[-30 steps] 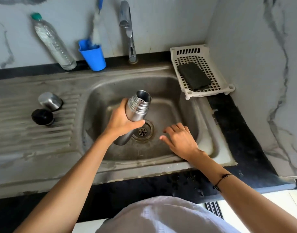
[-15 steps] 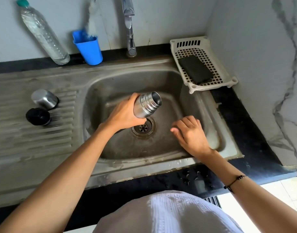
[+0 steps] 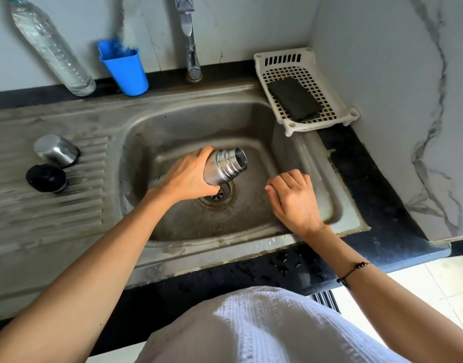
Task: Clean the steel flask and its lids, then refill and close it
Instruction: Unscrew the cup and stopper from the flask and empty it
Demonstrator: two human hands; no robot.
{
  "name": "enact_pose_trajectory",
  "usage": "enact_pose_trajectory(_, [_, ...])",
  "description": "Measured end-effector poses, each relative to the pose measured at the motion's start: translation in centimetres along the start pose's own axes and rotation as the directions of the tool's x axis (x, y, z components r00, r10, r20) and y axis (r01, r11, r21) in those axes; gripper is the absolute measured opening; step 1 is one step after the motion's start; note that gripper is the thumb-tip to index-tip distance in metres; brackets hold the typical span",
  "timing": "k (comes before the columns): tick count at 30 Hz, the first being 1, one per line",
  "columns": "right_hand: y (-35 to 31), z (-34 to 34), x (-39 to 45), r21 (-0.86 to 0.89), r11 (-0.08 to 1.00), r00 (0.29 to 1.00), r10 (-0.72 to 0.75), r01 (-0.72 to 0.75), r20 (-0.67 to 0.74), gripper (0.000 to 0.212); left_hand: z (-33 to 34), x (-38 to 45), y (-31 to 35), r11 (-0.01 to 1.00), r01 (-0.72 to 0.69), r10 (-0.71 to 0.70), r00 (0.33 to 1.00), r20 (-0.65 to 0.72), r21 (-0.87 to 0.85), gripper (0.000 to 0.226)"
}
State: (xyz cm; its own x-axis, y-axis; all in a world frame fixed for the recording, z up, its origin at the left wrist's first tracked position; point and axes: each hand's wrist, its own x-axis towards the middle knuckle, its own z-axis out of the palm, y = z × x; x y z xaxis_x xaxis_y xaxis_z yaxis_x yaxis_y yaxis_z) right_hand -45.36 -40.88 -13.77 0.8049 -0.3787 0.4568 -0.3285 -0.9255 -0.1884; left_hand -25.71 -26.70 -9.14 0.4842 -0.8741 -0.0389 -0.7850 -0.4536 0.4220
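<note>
A person's left hand (image 3: 188,176) grips the open cylindrical steel flask (image 3: 225,166) by its body and holds it tipped nearly level over the drain (image 3: 218,193) of a worn stainless-steel sink (image 3: 290,150), the threaded mouth pointing right and slightly far. No water is seen leaving the mouth. The right hand (image 3: 294,199) hangs just right of the drain, fingers loosely curled and holding nothing. On the ribbed draining board to the left, well apart from the flask, sit a domed steel outer cap (image 3: 56,150) and, just near of it, a round black inner stopper (image 3: 46,178). The step in hand appears to be emptying or rinsing the flask. Scrubbing seems the likely next move, which would call for the free hand to reach far right to the dark scouring pad (image 3: 293,102) in the white plastic perforated tray (image 3: 288,57), or to the chrome tap (image 3: 189,40) beyond the basin, which is not running.
</note>
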Motion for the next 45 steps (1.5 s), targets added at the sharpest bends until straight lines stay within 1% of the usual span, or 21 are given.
enact_pose_trajectory(6, [0.0,0.1,-0.1,-0.007,1.0,1.0,-0.007,0.007,-0.027,0.034,0.3,-0.1,-0.5,0.997,-0.003,0.001,1.0,0.021,0.072,0.077])
enact_pose_trajectory(11, [0.0,0.2,0.0,0.002,1.0,1.0,-0.013,0.013,-0.026,0.035,0.4,0.0,-0.8,0.995,-0.003,-0.001,0.999,0.036,0.1,0.077])
enact_pose_trajectory(27, [0.0,0.3,0.0,-0.005,1.0,1.0,-0.004,0.004,-0.018,0.034,0.4,0.9,0.1,0.983,-0.066,0.052,0.995,0.082,0.17,0.08])
enact_pose_trajectory(40, [0.0,0.2,-0.1,0.003,1.0,1.0,-0.012,0.012,-0.015,0.034,0.4,1.1,0.7,0.974,-0.082,0.067,0.995,0.079,0.209,0.077])
enact_pose_trajectory(45, [0.0,0.1,0.0,-0.004,1.0,0.999,-0.016,0.016,-0.039,0.033,0.5,1.2,0.6,0.971,-0.09,0.077,0.995,0.069,0.222,0.075])
